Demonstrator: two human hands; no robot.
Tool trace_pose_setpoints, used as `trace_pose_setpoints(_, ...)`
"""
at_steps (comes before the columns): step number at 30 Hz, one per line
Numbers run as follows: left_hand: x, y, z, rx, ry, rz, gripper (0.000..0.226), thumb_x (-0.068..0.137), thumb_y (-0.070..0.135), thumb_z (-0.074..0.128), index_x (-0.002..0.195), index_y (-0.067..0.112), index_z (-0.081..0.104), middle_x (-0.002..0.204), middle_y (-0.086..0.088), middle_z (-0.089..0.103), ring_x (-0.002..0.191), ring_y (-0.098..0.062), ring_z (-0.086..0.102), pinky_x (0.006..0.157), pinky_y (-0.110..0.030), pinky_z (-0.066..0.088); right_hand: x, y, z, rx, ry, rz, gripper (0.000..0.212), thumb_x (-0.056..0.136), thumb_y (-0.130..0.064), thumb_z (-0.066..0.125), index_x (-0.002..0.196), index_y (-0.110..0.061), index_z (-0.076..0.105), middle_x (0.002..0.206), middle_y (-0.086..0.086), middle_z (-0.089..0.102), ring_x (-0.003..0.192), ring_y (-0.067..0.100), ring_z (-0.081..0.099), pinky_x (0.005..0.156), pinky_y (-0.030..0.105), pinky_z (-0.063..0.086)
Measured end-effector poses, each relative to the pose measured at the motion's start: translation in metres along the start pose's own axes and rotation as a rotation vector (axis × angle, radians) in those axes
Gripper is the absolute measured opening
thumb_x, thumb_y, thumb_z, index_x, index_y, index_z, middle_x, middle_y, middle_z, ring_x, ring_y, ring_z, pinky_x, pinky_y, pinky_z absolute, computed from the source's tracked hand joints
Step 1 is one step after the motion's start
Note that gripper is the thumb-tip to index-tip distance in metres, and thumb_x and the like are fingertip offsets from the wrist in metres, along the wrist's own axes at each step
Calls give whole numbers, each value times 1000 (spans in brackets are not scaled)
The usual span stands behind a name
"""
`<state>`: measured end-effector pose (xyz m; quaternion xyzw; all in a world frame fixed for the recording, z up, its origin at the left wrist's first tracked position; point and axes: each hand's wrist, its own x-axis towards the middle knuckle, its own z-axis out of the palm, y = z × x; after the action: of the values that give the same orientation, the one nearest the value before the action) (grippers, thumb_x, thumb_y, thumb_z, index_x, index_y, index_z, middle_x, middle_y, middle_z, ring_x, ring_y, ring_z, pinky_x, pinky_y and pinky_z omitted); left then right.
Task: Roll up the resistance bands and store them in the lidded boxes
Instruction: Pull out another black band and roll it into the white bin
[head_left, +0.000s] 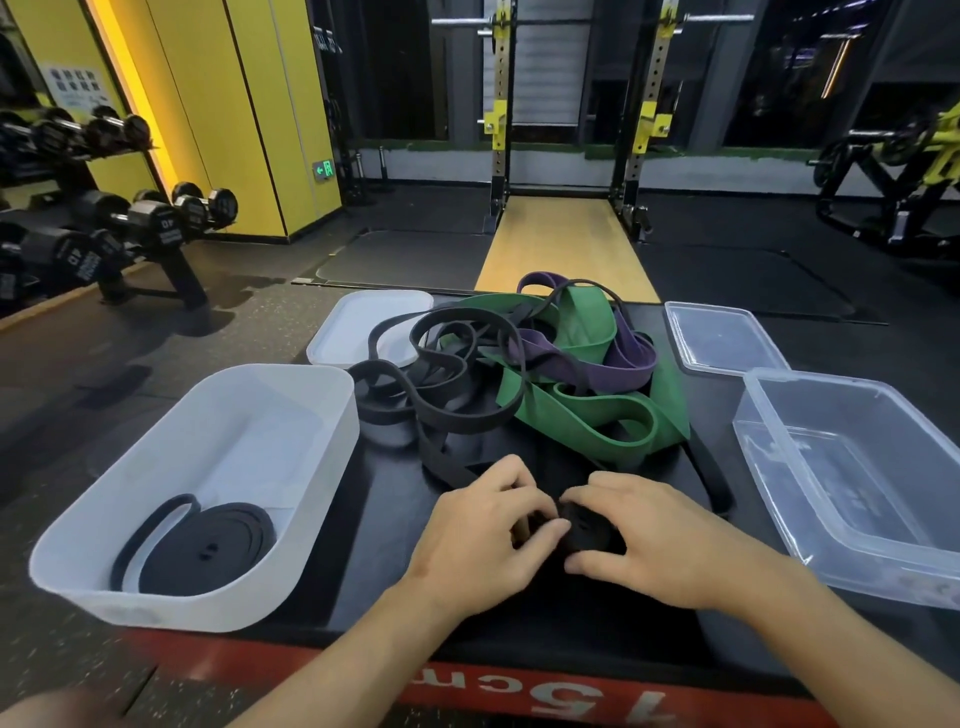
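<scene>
- Head view showed both hands low over the near part of the black platform (395, 519), closed from either side on a partly wound black band (587, 530).
- The left hand (483, 535) curled its fingers over the roll's left side, thumb pressed in against it. The right hand (660, 545) cupped the top and right side, fingers bent round it. Both wrists lay flat and both forearms angled inward.
- Rolling this well probably called for flat, snug turns with the edges lined up. One hand would pin the coil while the other turned it.
- The loose tail (447, 467) ran away toward the pile, so light tension on it would likely stop the coil springing open.
- Left of the hands, a white box (322, 467) held one coiled band (208, 556). A clear box (769, 467) stood to the right.
- Beyond lay the tangle of black bands (441, 374), a green band (587, 415) and a purple band (623, 364), overlapping. Pulling the tail could drag these.
- Farthest, a white lid (353, 327) and a clear lid (727, 338) lay on the platform.
</scene>
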<state>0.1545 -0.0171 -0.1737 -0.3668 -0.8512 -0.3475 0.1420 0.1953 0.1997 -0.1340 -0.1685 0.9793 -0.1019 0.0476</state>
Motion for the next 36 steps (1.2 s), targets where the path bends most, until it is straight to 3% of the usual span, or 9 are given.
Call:
trace_pose_setpoints(6,5,-2,1,36,-23,-70,26,89,60,63,89,35,66,94,17,46,78,-7,56,67,-25,48,4,-8,-10,123,-37,34,47,84,-53,76,112,-37,42,95,-23,46,87,-12,44,69,13,34)
trace_pose_setpoints(11,12,-7,4,-45,-45,-138,25,84,59,69,85,35,62,91,16,43,97,-6,49,78,-26,46,2,-15,-8,101,-28,55,44,82,-64,70,101,-41,37,101,-17,49,94,3,48,76,25,43)
trace_pose_setpoints(14,12,-6,3,-71,-61,-176,29,81,59,70,84,36,52,87,16,44,92,-4,48,73,-22,41,5,-24,-1,15,69,63,53,76,-84,57,91,-39,33,89,-13,49,87,6,48,68,27,38)
trace_pose_setpoints(19,7,0,2,95,5,-267,57,79,69,66,64,22,38,60,5,45,68,-12,47,55,-23,31,12,-22,3,-46,106,39,51,86,-75,56,86,-31,30,82,-10,43,82,11,43,72,32,38)
trace_pose_setpoints(23,3,-3,8,338,71,-165,67,82,75,55,47,21,37,48,9,42,53,-9,44,54,-23,31,10,-18,2,-13,108,-2,43,87,-66,62,91,-31,37,87,-12,46,86,10,44,78,32,43)
trace_pose_setpoints(26,4,-5,9,312,54,-152,63,85,76,52,50,24,52,58,13,45,62,-6,44,65,-25,31,10,-15,-1,37,86,-14,40,85,-63,68,102,-35,45,96,-18,48,94,5,45,84,27,43)
trace_pose_setpoints(29,6,-5,9,261,13,-163,56,88,73,48,58,27,59,65,15,46,72,-6,44,72,-26,33,9,-13,0,120,76,14,53,82,-58,76,121,-38,46,105,-25,47,103,-2,46,91,22,43)
trace_pose_setpoints(32,6,-6,9,222,4,-164,51,91,67,48,60,28,60,66,14,48,74,-7,46,76,-29,41,8,-8,-1,222,34,58,75,81,-49,82,140,-43,35,118,-25,46,108,-9,45,94,15,37)
trace_pose_setpoints(36,9,-7,9,200,-27,-175,50,92,67,47,60,30,59,69,14,50,80,-5,47,87,-30,39,8,-2,2,295,0,55,75,83,-43,82,140,-49,33,124,-26,50,113,-15,44,97,14,37)
